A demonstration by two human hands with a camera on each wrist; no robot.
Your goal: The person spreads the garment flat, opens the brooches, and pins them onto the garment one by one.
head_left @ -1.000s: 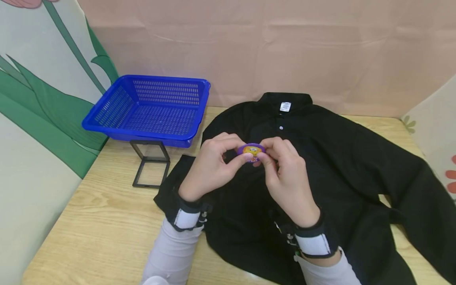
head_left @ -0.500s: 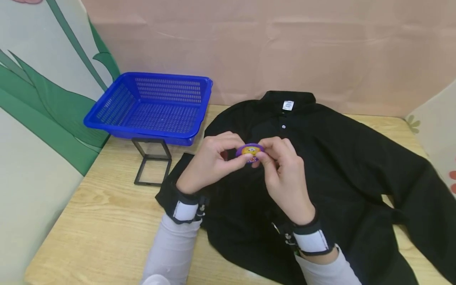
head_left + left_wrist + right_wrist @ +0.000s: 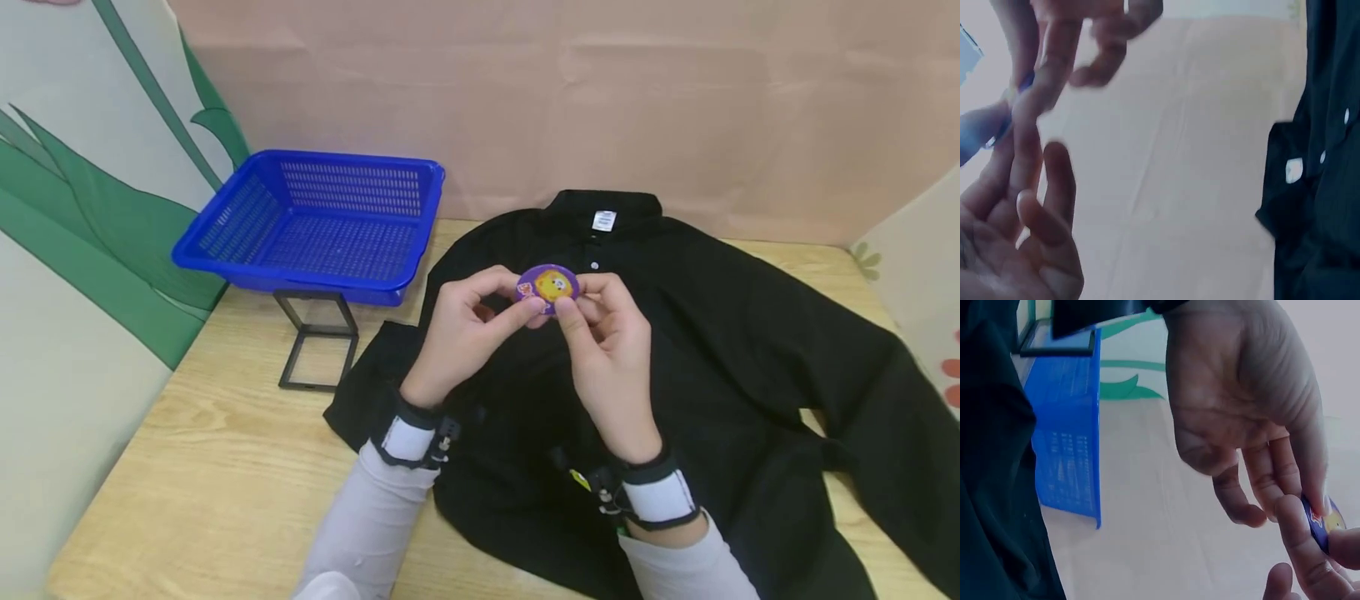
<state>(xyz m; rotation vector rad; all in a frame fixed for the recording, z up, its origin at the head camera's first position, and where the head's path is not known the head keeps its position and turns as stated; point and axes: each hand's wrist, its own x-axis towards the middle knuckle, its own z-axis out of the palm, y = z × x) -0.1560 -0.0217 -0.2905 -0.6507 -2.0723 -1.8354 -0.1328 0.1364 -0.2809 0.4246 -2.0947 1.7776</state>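
Note:
A round purple badge [image 3: 551, 286] with a yellow cartoon face is held up over the black shirt [image 3: 720, 333], its printed side toward the head camera. My left hand [image 3: 468, 333] pinches its left edge between thumb and fingers. On the opposite edge, the thumb and fingers of my right hand [image 3: 618, 358] pinch it too. The right wrist view shows the badge [image 3: 1316, 525] edge-on between the fingertips, and its back is hidden there. The shirt lies spread out, collar at the far side, with a white label and a small white button near the neck.
A blue plastic basket [image 3: 337, 242] stands at the back left of the wooden table [image 3: 187, 467]. In front of it sits a black square-framed stand [image 3: 318, 358], close to the shirt's left sleeve end. A pink-beige backdrop [image 3: 525, 108] rises behind.
Both hands have lifted the badge slightly, away from me and to the right. Its face has turned more toward the head camera and tilted. Shirt, basket and stand are where they were.

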